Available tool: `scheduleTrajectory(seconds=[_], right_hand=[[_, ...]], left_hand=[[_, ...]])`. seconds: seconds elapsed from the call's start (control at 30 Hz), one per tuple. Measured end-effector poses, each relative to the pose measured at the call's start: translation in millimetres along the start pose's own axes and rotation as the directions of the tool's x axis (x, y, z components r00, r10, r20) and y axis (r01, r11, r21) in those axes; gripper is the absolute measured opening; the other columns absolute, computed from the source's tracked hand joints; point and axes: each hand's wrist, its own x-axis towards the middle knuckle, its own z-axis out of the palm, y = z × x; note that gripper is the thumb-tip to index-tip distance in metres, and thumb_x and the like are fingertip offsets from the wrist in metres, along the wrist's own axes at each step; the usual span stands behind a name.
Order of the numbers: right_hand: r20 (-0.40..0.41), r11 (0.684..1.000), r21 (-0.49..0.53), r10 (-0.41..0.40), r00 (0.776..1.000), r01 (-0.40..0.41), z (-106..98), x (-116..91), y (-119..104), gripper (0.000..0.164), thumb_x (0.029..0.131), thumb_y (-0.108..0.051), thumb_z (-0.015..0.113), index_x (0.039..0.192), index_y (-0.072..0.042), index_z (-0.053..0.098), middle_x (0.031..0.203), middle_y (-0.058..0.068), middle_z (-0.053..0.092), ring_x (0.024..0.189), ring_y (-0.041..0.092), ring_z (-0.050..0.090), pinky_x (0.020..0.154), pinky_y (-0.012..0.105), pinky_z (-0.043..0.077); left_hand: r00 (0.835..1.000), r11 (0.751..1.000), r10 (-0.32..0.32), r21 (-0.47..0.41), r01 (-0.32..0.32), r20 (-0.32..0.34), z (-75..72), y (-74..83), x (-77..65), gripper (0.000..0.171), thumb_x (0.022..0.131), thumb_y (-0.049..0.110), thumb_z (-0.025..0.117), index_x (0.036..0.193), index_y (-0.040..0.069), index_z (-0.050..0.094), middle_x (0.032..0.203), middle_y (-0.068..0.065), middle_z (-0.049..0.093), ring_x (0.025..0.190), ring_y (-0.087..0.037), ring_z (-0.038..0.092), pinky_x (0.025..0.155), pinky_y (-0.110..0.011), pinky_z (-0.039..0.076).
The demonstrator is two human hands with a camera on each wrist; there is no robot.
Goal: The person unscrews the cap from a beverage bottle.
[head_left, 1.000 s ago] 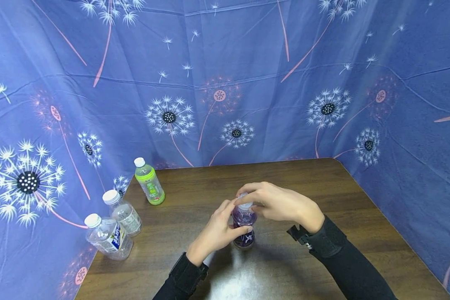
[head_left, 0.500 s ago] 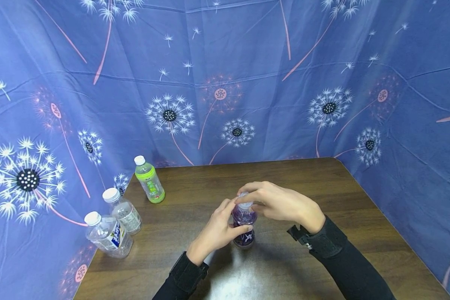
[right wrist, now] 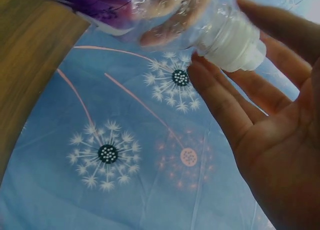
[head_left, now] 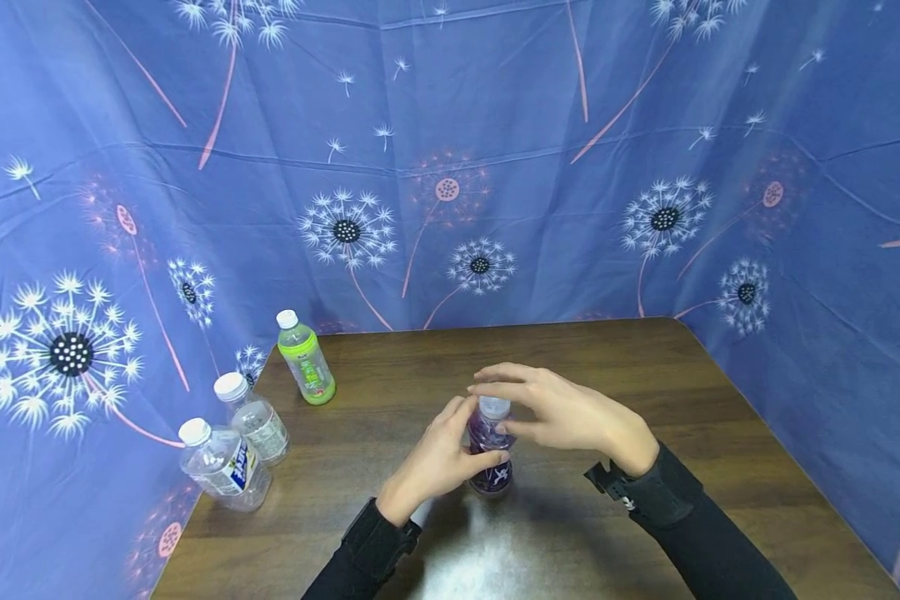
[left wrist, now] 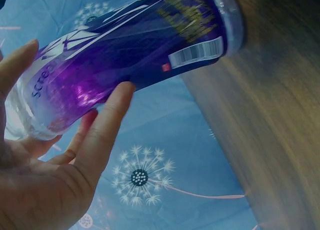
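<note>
A bottle with a purple label [head_left: 492, 477] and a white cap [head_left: 494, 407] stands upright on the wooden table. My left hand [head_left: 438, 458] holds it from the left, thumb across the front and fingers round the far side. In the left wrist view, the bottle [left wrist: 135, 54] shows a barcode and a see-through shoulder. My right hand [head_left: 566, 410] hovers round the cap with its fingers spread. The right wrist view shows the white cap [right wrist: 232, 44] between thumb and fingers, with a gap beside it; whether a fingertip touches the bottle is hard to tell.
At the table's left edge stand two clear, white-capped bottles, one with a blue-and-white label [head_left: 228, 468] and another [head_left: 258, 425] just behind it. A green-labelled bottle [head_left: 307, 360] stands farther back. A blue dandelion-print cloth [head_left: 420, 100] hangs behind the table [head_left: 645, 517].
My right hand's fingers have spread and come away from the white cap, which shows more now. My left hand keeps its hold on the bottle. The head view has shifted slightly.
</note>
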Motion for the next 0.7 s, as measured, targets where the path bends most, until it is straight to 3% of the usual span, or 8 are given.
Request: scheduleTrajectory(seconds=[0.17, 0.4, 0.7], right_hand=[[-0.052, 0.990, 0.055, 0.136, 0.989, -0.133, 3, -10, 3, 0.069, 0.101, -0.042, 0.070, 0.162, -0.030, 0.040, 0.166, -0.002, 0.040, 0.150, 0.023, 0.043, 0.117, 0.050, 0.045], [-0.107, 0.976, 0.070, 0.212, 0.972, -0.205, 10, -26, 17, 0.068, 0.101, -0.049, 0.067, 0.162, -0.034, 0.038, 0.167, -0.008, 0.037, 0.152, 0.020, 0.039, 0.119, 0.052, 0.042], [-0.108, 0.958, 0.079, 0.282, 0.953, -0.274, 17, -44, 26, 0.067, 0.100, -0.051, 0.067, 0.160, -0.033, 0.042, 0.165, -0.006, 0.041, 0.151, 0.019, 0.042, 0.115, 0.052, 0.045]], left_hand=[[0.999, 1.000, -0.014, 0.004, 0.014, -0.052, 0.9, 0.3, 0.7, 0.082, 0.086, 0.046, 0.085, 0.154, 0.019, 0.048, 0.129, 0.000, 0.060, 0.114, -0.017, 0.062, 0.093, -0.038, 0.057], [0.982, 0.998, -0.035, 0.043, 0.043, -0.187, -11.7, -5.2, 0.3, 0.083, 0.082, 0.041, 0.089, 0.152, 0.017, 0.051, 0.123, -0.003, 0.064, 0.108, -0.019, 0.064, 0.090, -0.039, 0.056], [0.932, 0.980, -0.160, 0.064, 0.190, -0.324, -48.2, -25.0, -6.2, 0.082, 0.082, 0.039, 0.089, 0.151, 0.016, 0.052, 0.123, -0.009, 0.062, 0.113, -0.031, 0.064, 0.096, -0.054, 0.055]])
